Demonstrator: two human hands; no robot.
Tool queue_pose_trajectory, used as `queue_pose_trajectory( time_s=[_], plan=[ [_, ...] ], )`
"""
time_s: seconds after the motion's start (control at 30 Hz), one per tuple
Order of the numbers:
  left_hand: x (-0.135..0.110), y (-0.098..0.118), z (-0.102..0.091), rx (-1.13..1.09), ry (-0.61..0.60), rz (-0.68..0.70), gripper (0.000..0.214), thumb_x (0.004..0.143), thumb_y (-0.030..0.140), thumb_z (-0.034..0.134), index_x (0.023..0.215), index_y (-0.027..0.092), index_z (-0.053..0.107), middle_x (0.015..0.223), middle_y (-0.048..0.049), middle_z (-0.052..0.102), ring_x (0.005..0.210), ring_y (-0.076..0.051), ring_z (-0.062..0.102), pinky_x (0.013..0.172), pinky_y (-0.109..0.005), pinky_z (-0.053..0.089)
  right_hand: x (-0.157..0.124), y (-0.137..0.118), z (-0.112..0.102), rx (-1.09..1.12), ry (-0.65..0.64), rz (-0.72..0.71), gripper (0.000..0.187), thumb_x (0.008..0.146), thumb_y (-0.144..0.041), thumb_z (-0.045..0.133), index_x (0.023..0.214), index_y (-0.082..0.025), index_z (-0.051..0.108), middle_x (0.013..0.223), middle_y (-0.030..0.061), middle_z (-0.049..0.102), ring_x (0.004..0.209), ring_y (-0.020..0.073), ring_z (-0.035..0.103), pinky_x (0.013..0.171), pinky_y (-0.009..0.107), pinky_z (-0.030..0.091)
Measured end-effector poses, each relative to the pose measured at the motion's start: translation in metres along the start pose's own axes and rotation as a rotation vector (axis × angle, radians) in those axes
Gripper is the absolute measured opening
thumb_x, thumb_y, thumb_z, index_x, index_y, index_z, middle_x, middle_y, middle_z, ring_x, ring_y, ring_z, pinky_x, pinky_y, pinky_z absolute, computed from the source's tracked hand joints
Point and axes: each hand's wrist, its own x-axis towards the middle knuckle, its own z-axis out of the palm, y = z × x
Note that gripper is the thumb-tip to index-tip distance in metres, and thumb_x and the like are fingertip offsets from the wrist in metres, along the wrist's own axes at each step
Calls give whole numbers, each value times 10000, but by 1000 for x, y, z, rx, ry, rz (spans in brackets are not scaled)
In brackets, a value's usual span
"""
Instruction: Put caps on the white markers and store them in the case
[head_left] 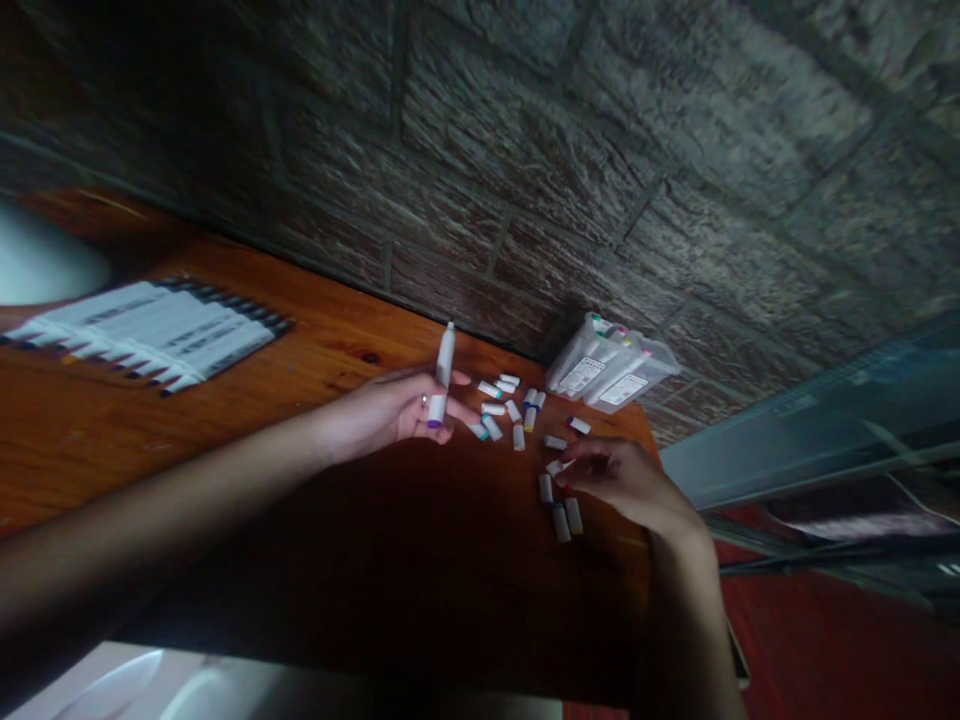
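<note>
My left hand (390,410) holds a white marker (442,372) upright over the wooden table (225,450), its purple-banded end down in my fingers. My right hand (626,480) rests lower right, fingertips pinched on a small white cap (556,466) among several loose marker caps (510,410) scattered between both hands. More caps (561,515) lie just under my right hand.
A row of several white markers (150,335) lies side by side at the far left of the table. A clear plastic marker case (611,365) lies against the brick wall (525,150). A white object (37,262) sits at the left edge.
</note>
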Motion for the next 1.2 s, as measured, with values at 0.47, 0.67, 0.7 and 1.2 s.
queue_pose_trajectory(
  time_s=[0.47, 0.67, 0.7, 1.2],
  plan=[
    [-1, -3, 3, 462, -47, 60, 358, 963, 498, 446, 1057, 179, 579, 624, 60, 396, 444, -66, 285, 436, -188, 282, -2, -39, 46, -470, -42, 26, 138, 817, -276, 640, 779, -220, 761, 721, 47, 743, 650, 201, 674, 533, 275, 373],
    [-3, -8, 3, 1028, -169, 268, 297, 942, 428, 529, 880, 151, 619, 752, 21, 512, 700, -111, 474, 641, -205, 384, 4, -26, 22, 42, 248, -154, 259, 914, -390, 575, 966, -182, 721, 851, 47, 737, 714, 166, 650, 628, 273, 464],
    [-4, -9, 3, 1059, -173, 283, 300, 951, 426, 510, 895, 154, 625, 742, 26, 506, 689, -109, 473, 637, -205, 380, 5, -25, 20, 105, 279, -143, 279, 915, -412, 582, 987, -180, 721, 873, 51, 739, 726, 165, 649, 640, 275, 471],
    [-6, -11, 6, 1108, -220, 367, 281, 959, 389, 517, 970, 176, 700, 817, -11, 663, 740, -139, 579, 682, -199, 405, 13, -40, 55, 469, 148, -146, 220, 829, -423, 711, 910, -218, 711, 795, 13, 745, 625, 129, 621, 459, 211, 380]
  ],
)
